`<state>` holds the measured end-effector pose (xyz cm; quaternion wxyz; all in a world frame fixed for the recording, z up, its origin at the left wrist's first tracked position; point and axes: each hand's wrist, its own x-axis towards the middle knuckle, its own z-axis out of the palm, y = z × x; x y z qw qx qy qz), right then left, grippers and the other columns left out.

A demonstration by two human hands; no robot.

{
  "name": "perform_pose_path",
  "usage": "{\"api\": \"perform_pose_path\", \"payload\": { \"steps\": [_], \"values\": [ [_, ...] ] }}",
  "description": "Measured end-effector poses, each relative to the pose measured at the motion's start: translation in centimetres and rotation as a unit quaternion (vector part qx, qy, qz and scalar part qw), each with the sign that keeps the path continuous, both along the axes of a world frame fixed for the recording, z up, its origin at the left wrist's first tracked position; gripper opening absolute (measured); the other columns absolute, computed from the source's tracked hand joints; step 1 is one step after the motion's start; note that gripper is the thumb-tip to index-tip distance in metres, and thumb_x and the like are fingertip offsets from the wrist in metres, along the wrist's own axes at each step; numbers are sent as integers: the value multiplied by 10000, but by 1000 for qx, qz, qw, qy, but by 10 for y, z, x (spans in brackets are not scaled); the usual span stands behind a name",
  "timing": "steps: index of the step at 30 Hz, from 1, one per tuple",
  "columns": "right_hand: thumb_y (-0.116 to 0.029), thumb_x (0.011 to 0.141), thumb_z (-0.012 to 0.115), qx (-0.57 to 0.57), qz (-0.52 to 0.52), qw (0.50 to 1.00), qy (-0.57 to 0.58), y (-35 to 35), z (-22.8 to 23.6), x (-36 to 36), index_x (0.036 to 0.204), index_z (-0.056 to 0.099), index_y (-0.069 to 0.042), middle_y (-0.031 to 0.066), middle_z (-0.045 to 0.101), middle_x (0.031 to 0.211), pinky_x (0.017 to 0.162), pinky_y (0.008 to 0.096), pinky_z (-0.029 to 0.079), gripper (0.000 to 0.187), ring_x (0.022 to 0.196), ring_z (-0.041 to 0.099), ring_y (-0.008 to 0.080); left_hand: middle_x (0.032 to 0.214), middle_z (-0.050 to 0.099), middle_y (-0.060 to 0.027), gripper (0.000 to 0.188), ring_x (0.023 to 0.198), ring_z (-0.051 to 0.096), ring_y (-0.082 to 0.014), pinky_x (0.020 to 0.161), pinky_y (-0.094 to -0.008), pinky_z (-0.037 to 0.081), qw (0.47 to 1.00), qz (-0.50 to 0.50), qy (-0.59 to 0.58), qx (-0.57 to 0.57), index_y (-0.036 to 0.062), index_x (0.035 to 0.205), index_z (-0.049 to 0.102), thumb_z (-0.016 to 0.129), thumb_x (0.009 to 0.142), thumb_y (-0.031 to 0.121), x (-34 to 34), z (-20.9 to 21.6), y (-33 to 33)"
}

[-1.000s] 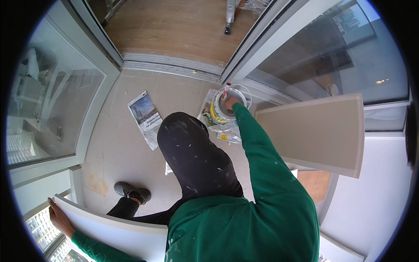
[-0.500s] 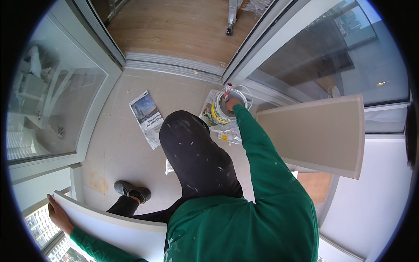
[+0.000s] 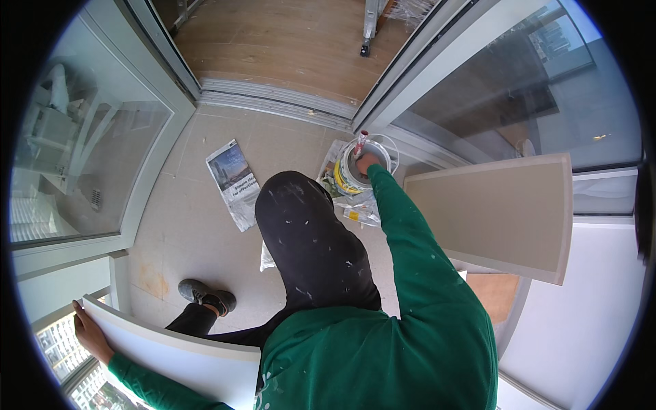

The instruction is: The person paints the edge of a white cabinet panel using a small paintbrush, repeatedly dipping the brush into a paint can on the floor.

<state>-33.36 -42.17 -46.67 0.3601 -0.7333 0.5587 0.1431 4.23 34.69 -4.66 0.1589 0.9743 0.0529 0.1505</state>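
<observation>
My right hand (image 3: 368,163) reaches down into a round paint bucket (image 3: 342,182) on the floor in front of me. Its fingers look curled, but they are partly hidden inside, and whatever they hold does not show clearly. A red, paint-smeared handle (image 3: 361,141) sticks up from the bucket beside that hand. Off to the lower left, my left hand (image 3: 91,335) is closed on the outer end of a white panel (image 3: 184,345) with a pale edge. Wrinkled plastic and paper sheeting (image 3: 360,211) lies under and around the bucket.
A printed paper bag (image 3: 232,179) lies flat left of my knee. At right, a beige panel (image 3: 488,215) stands out near the glass. A glazed door (image 3: 102,157) is at left. Beyond the metal threshold track (image 3: 277,102), a ladder foot (image 3: 365,48) rests on wood flooring.
My view has shifted slightly, so the floor and bucket appear a little to the right. My right hand stays in the bucket and my left hand stays on the white panel.
</observation>
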Motion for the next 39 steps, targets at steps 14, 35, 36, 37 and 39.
{"api": "perform_pose_path", "payload": {
  "steps": [14,35,36,37,39],
  "values": [
    [-141,823,741,27,-133,964,-227,21,95,-52,1001,751,19,100,747,767,491,305,539,240,620,720,169,1197,742,-169,711,1043,713,-298,910,-378,542,999,-1,36,-35,46,1314,693,524,996,659,20,8,19],
    [-50,879,680,-97,-3,952,-289,71,120,-123,876,707,-24,30,671,696,473,257,445,37,546,613,117,804,735,-194,639,782,719,-342,786,-419,561,999,-10,-12,-49,20,944,787,579,959,624,20,53,-80],
    [-62,892,686,-82,7,962,-262,72,126,-118,886,704,-30,28,671,705,470,252,435,37,547,602,111,807,747,-181,638,759,731,-316,778,-405,574,998,-4,-8,-65,26,965,799,580,959,624,16,54,-77],
    [-73,904,691,-70,15,970,-233,76,135,-111,896,701,-36,25,671,714,467,248,424,39,549,591,106,811,752,-175,638,746,733,-304,771,-399,580,998,-2,-8,-66,28,982,802,579,960,625,13,53,-73],
    [-85,922,694,-44,-81,944,-317,78,160,-106,950,692,-41,24,679,750,451,251,401,52,564,573,99,820,762,-162,641,720,737,-280,758,-387,592,998,-12,-4,-67,32,1016,807,576,962,627,11,51,-68]
  ]
}}
